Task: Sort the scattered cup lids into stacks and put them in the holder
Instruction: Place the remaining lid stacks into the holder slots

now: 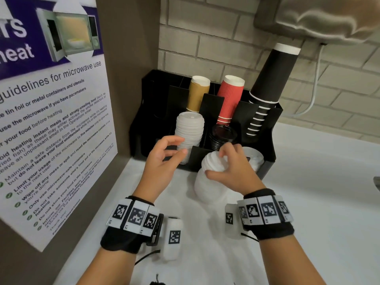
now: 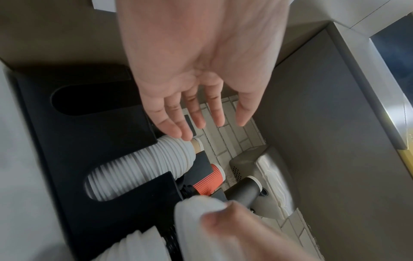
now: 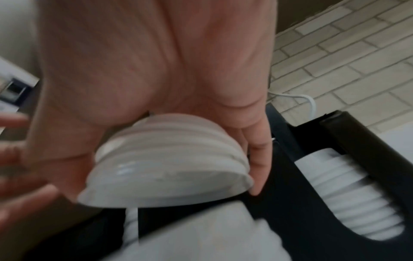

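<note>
Gripping a short stack of white lids (image 1: 213,164) between thumb and curled fingers, the right hand (image 1: 232,171) holds it just before the black holder (image 1: 267,140). The left hand (image 1: 162,157) hovers beside it, fingers loosely spread, holding nothing, near the holder's tall white lid stack (image 1: 190,130).

A white worktop (image 1: 320,182) is running along a wall of pale grey bricks (image 1: 205,44). At the left, a brown side panel (image 1: 127,79) is carrying a poster about microwave use (image 1: 53,124). A grey appliance (image 1: 320,17) is hanging on the wall above, and a white cable (image 1: 314,95) is dropping from it.
</note>
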A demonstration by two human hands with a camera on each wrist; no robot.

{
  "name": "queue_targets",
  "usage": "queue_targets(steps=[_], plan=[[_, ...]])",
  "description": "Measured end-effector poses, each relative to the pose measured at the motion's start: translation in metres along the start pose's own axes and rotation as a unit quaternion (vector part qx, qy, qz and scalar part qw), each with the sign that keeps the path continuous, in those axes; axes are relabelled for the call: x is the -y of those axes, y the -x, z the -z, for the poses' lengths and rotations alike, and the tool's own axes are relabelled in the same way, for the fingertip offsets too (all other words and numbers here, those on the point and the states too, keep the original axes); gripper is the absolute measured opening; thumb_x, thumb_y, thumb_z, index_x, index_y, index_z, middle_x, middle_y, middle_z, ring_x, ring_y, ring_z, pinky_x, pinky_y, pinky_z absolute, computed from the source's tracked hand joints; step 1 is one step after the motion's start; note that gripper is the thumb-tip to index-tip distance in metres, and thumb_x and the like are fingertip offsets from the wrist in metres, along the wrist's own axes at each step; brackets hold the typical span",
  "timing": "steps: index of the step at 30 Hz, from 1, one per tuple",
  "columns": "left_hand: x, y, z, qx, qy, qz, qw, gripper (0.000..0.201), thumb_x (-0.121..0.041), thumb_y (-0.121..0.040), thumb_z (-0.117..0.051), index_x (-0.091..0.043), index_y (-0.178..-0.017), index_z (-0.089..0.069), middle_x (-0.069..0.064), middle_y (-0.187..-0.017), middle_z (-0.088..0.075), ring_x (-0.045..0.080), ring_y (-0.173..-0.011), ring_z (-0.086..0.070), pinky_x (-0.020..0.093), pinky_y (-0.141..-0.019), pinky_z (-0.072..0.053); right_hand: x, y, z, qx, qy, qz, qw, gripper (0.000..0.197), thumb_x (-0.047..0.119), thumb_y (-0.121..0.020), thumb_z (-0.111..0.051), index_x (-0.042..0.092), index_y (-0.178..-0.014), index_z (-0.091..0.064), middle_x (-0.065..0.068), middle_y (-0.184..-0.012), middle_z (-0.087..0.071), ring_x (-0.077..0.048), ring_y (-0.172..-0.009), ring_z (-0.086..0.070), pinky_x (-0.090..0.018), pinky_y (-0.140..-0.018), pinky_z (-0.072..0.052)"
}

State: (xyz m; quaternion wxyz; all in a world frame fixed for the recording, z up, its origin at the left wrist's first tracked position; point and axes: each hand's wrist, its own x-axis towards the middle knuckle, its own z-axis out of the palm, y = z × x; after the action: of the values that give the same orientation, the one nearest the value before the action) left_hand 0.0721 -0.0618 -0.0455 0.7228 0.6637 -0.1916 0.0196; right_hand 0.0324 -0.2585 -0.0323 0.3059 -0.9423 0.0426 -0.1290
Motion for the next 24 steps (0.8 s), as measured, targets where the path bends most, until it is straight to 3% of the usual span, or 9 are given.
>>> queue_targets(steps=[2, 5, 7, 9, 11, 14, 19, 24], plan=[[-0.002, 0.002, -0.003, 0.049, 0.005, 0.023, 0.999, 0.035, -0.02, -0.085, -0.073, -0.036, -0.112, -0.058, -0.014, -0.121, -0.058, 0.001, -0.097, -0.061, 0.024, -0.082, -0.047, 0.006, 0.002, 0.007, -0.032, -0.074, 0.017, 0.997, 0.047, 0.027, -0.066, -0.08, 0.021, -0.095, -0.044, -0.002, -0.105, -0.044, 0.001, -0.092, -0.042, -0.009, -0.077, -0.034], [-0.003, 0.007, -0.012, 0.157, 0.015, 0.058, 0.986, 0.076, -0.033, -0.067, -0.081, -0.046, -0.132, -0.045, -0.016, -0.139, -0.049, 0.006, -0.123, -0.053, 0.03, -0.098, -0.047, 0.022, 0.008, 0.012, -0.009, -0.207, 0.025, 0.978, 0.043, 0.034, -0.074, -0.072, 0.023, -0.108, -0.047, -0.002, -0.112, -0.052, -0.004, -0.105, -0.049, -0.016, -0.085, -0.041], [-0.003, 0.01, -0.02, 0.181, 0.038, 0.06, 0.981, 0.087, -0.033, -0.064, -0.079, -0.05, -0.138, -0.035, -0.02, -0.143, -0.043, 0.006, -0.129, -0.048, 0.031, -0.105, -0.044, 0.033, 0.014, 0.012, 0.031, -0.278, 0.02, 0.96, 0.044, 0.038, -0.077, -0.062, 0.032, -0.118, -0.046, 0.003, -0.116, -0.056, -0.002, -0.107, -0.054, -0.015, -0.084, -0.045], [-0.005, 0.01, -0.023, 0.167, 0.06, 0.055, 0.983, 0.084, -0.032, -0.065, -0.078, -0.054, -0.134, -0.036, -0.024, -0.14, -0.045, 0.005, -0.126, -0.051, 0.028, -0.1, -0.048, 0.039, 0.018, 0.011, 0.056, -0.3, 0.027, 0.952, 0.043, 0.042, -0.083, -0.054, 0.041, -0.125, -0.044, 0.011, -0.119, -0.057, 0.002, -0.108, -0.055, -0.016, -0.089, -0.046], [-0.006, 0.009, -0.021, 0.161, 0.059, 0.043, 0.984, 0.082, -0.031, -0.066, -0.079, -0.049, -0.137, -0.04, -0.019, -0.141, -0.047, 0.009, -0.124, -0.055, 0.025, -0.091, -0.053, 0.039, 0.02, 0.012, 0.083, -0.301, 0.026, 0.95, 0.044, 0.049, -0.086, -0.047, 0.047, -0.13, -0.041, 0.017, -0.128, -0.054, -0.001, -0.118, -0.051, -0.027, -0.1, -0.042], [-0.004, 0.009, -0.016, 0.164, 0.045, 0.033, 0.985, 0.082, -0.027, -0.069, -0.083, -0.039, -0.14, -0.043, -0.008, -0.141, -0.049, 0.019, -0.119, -0.06, 0.035, -0.096, -0.054, 0.036, 0.021, 0.016, 0.117, -0.31, 0.013, 0.944, 0.045, 0.048, -0.084, -0.045, 0.055, -0.128, -0.04, 0.029, -0.119, -0.055, 0.006, -0.111, -0.053, -0.029, -0.093, -0.043], [-0.006, 0.01, -0.014, 0.17, 0.045, 0.031, 0.984, 0.08, -0.039, -0.063, -0.084, -0.047, -0.133, -0.046, -0.009, -0.136, -0.052, 0.018, -0.114, -0.063, 0.04, -0.094, -0.055, 0.032, 0.025, 0.022, 0.109, -0.359, 0.008, 0.927, 0.045, 0.048, -0.077, -0.06, 0.048, -0.121, -0.049, 0.008, -0.111, -0.064, -0.018, -0.1, -0.066, -0.042, -0.085, -0.055], [-0.009, 0.012, -0.014, 0.17, 0.036, 0.025, 0.984, 0.08, -0.04, -0.062, -0.083, -0.048, -0.132, -0.045, -0.012, -0.131, -0.052, 0.014, -0.115, -0.061, 0.042, -0.092, -0.056, 0.031, 0.029, 0.023, 0.096, -0.356, 0.019, 0.93, 0.05, 0.046, -0.074, -0.072, 0.039, -0.119, -0.054, 0.005, -0.116, -0.063, -0.021, -0.098, -0.067, -0.041, -0.08, -0.057]])
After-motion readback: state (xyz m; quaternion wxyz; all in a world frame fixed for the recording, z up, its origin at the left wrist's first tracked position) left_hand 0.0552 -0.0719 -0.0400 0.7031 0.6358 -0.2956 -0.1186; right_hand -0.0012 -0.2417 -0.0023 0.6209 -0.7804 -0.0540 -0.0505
